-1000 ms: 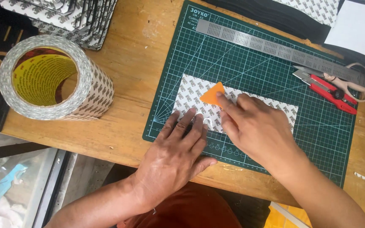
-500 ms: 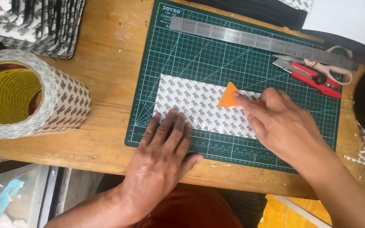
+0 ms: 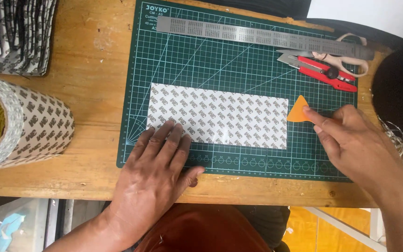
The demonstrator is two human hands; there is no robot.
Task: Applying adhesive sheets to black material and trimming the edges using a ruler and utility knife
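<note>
Hands work a patterned adhesive sheet [image 3: 218, 115] lying flat on a green cutting mat [image 3: 220, 65] atop a wooden table [image 3: 94, 70]. The left hand [image 3: 152, 175] lies open, fingers spread, its fingertips pressing the sheet's lower left edge. The right hand [image 3: 350, 140] pinches an orange triangular scraper [image 3: 299, 111] between fingertips, just off the sheet's right end. A steel ruler [image 3: 257, 35] and red scissors [image 3: 325, 70] rest along the mat's top; a large tape roll [image 3: 24, 126] sits at left.
</note>
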